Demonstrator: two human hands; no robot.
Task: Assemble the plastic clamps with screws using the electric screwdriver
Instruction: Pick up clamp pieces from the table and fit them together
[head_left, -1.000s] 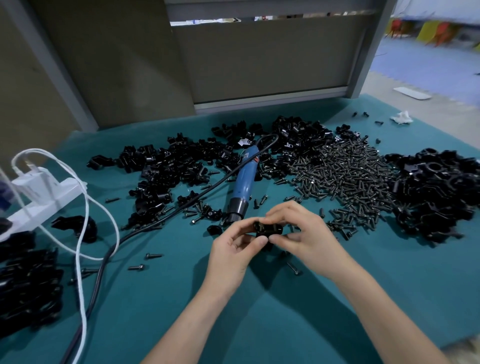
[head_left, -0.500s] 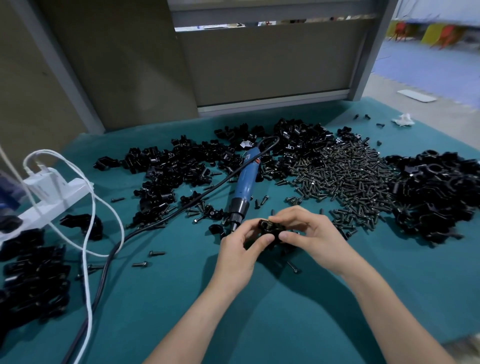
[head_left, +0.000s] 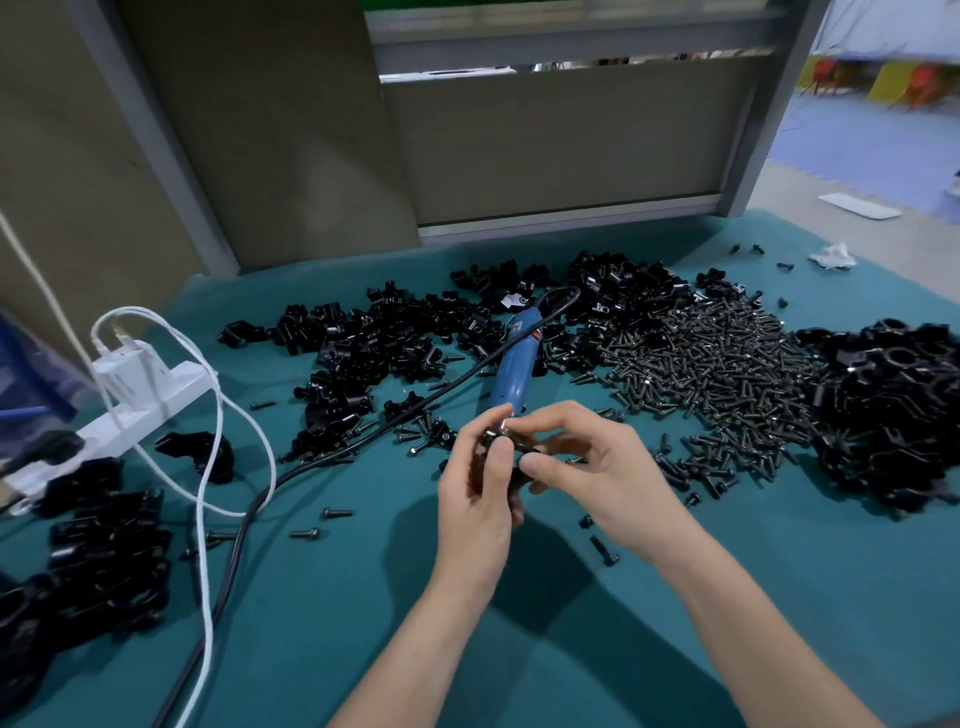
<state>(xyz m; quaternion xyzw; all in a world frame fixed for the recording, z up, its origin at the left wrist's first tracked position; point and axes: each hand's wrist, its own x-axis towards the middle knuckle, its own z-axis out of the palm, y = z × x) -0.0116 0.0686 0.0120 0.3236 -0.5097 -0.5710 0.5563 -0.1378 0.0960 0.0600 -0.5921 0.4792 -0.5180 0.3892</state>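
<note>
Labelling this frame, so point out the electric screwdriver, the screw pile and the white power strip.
electric screwdriver (head_left: 511, 373), head view, blue body.
screw pile (head_left: 717, 364), head view, heap's middle.
white power strip (head_left: 183, 382), head view, top face.

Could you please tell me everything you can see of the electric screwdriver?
The electric screwdriver is a slim blue barrel, seemingly plastic, with a label near its far end. It lies flat on the teal cloth, unheld, nose toward the person, between black clamp parts and the screw pile. Its black cable leaves the far end, loops and trails left. The left hand hides its tip.
</note>
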